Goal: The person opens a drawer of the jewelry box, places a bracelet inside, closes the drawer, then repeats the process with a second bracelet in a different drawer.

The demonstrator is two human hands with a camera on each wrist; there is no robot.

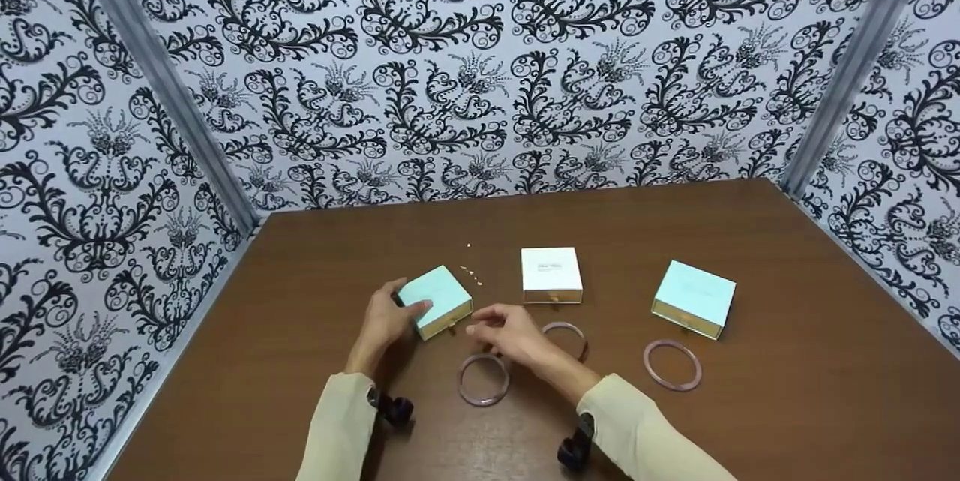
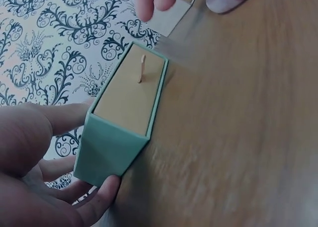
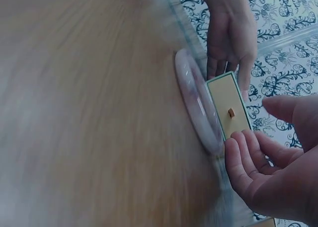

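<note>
My left hand (image 1: 384, 318) grips a mint-green drawer box (image 1: 436, 295) at its left side, thumb on top. In the left wrist view, the box's tan drawer front (image 2: 130, 90) with its small ribbon pull (image 2: 142, 68) shows, and the drawer sits inside its sleeve. My right hand (image 1: 511, 332) hovers just right of this front, fingers loosely bent and holding nothing. A pinkish bangle (image 1: 480, 401) lies on the table just below it. Another bangle (image 1: 564, 326) lies beyond my right wrist, partly hidden by it.
A white drawer box (image 1: 551, 269) stands back at the centre, and a second mint-green box (image 1: 696, 293) at the right. A third bangle (image 1: 684, 387) lies in front of that one. Several tiny pale bits (image 1: 471, 272) are scattered behind the held box. Patterned walls (image 1: 450, 91) enclose the table.
</note>
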